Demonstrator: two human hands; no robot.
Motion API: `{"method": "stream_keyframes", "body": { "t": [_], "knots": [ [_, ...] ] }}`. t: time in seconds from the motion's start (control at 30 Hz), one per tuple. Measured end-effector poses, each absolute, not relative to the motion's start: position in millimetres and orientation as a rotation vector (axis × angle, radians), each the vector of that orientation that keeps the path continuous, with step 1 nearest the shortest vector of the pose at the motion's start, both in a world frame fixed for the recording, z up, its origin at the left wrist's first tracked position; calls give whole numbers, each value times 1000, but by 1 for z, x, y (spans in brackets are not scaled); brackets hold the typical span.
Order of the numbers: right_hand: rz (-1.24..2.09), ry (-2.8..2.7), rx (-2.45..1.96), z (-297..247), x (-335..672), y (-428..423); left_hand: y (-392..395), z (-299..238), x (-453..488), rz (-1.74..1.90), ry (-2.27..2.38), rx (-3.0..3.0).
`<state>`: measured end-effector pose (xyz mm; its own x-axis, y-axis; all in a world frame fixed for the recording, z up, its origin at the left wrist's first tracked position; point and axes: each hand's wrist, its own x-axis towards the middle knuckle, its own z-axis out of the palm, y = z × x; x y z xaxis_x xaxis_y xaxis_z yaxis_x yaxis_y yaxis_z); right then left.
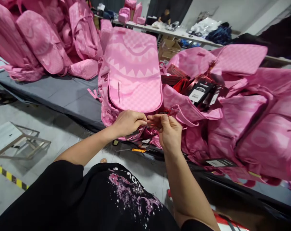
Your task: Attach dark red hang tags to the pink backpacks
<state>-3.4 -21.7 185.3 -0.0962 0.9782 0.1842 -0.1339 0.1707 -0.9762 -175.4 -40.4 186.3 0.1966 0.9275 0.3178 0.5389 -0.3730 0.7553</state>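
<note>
Pink backpack [132, 70] stands mid-frame; left hand [128, 122] and right hand [168, 130], two together, pinch its red tag [152, 123].

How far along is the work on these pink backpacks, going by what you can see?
Looks done: a heap of pink backpacks sits piled at the far left. In hand: the left hand and right hand pinch something small and reddish at the bottom edge of the upright pink shark-mouth backpack. Left: more pink backpacks with black hang tags lie jumbled on the right.
</note>
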Motion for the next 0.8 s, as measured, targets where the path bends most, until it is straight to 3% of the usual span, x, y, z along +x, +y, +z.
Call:
{"method": "stream_keyframes", "body": {
  "t": [0.27, 0.53, 0.8],
  "knots": [
    [956, -1712, -1107, 149, 10, -50, -86, 164, -170, 779, 1279, 1803],
    [1771, -1404, -1221, 70, 24, -101, -155, 94, -180, 458, 1411, 1634],
    [1652, -1319, -1264, 59, -2, -114, -137, 72, -167, 492, 1386, 1765]
  ]
}}
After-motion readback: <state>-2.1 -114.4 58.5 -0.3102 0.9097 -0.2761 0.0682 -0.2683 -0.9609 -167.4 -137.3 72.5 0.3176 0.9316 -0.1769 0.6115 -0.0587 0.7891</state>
